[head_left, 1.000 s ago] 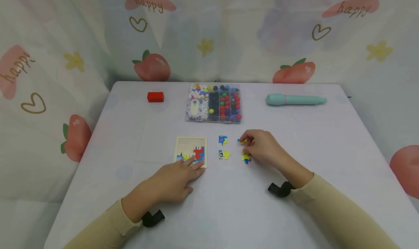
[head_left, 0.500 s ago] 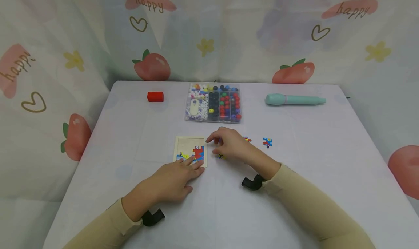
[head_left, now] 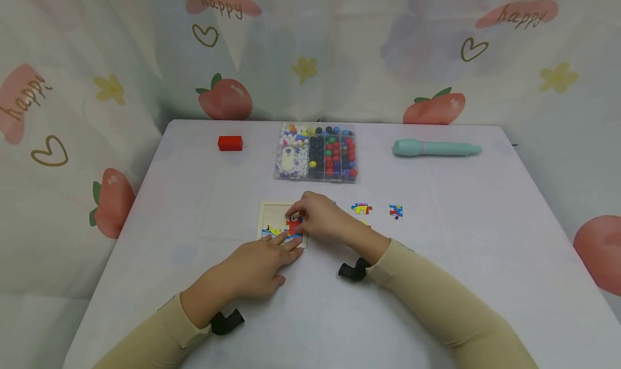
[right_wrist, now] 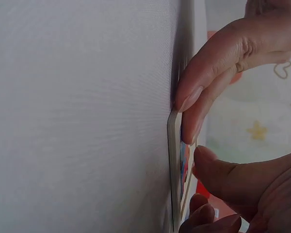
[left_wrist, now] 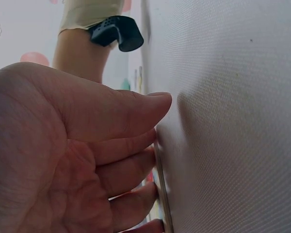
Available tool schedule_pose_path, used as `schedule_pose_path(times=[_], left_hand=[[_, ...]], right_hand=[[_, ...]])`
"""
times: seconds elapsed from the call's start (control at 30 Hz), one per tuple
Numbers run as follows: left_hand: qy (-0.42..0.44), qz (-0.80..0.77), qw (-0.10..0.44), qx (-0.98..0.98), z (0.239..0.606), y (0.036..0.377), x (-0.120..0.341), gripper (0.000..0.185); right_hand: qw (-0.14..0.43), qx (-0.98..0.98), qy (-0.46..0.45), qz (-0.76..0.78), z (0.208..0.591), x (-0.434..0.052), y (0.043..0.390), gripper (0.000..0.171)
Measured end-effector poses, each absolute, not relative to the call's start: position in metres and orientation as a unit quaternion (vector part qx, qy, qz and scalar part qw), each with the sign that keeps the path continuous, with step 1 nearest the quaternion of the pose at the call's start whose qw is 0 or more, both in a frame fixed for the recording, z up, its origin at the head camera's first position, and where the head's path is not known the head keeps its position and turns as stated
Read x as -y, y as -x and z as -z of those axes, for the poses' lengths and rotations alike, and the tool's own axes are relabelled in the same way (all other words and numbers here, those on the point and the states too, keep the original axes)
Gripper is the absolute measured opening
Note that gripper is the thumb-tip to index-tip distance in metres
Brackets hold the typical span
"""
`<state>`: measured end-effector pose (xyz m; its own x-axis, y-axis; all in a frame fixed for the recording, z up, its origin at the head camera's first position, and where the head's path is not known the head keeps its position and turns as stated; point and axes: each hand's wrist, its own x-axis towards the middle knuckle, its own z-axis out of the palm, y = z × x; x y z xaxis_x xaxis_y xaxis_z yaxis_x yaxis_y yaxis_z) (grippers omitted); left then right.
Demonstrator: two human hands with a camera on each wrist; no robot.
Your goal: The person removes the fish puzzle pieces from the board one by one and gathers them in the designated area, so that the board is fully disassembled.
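A square wooden jigsaw tray (head_left: 262, 213) lies at mid-table, with a red piece (head_left: 293, 227) at its right side and a yellow-and-blue piece (head_left: 271, 231) lower left. My left hand (head_left: 252, 266) rests palm down, fingers spread over the tray's lower edge. In the left wrist view its fingertips (left_wrist: 148, 160) sit at the tray's side. My right hand (head_left: 321, 218) is over the tray's right rim, thumb and forefinger bent and apart at the red piece. In the right wrist view its thumb (right_wrist: 218, 170) overlaps the tray's edge; I cannot tell whether it pinches the piece.
Loose jigsaw pieces (head_left: 361, 208) lie right of the tray, one (head_left: 395, 210) farthest right; some are partly hidden by my right hand. Toward the back stand a red block (head_left: 230, 143), a clear box of beads (head_left: 316, 153) and a mint-green tube (head_left: 436, 147).
My right hand has moved left from the loose pieces to the tray, uncovering the piece farthest right. My left hand has stayed put on the tray.
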<state>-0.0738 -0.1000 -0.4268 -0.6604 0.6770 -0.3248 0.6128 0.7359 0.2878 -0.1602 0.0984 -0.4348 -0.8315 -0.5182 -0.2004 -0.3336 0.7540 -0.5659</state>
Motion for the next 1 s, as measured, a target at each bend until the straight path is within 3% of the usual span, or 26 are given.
schedule_pose_path(times=[0.4,1.0], left_hand=[[-0.354,-0.077,0.208,-0.909,0.4287,0.0741,0.1001,0.065],[-0.355,-0.087,0.207,-0.908,0.4297,0.0736,0.1007,0.065]], right_hand=[[0.176,-0.92,0.239,0.255,0.4374,-0.0946,0.1573,0.027],[0.132,-0.927,0.245,0.252,0.4396,-0.091,0.1529,0.026]])
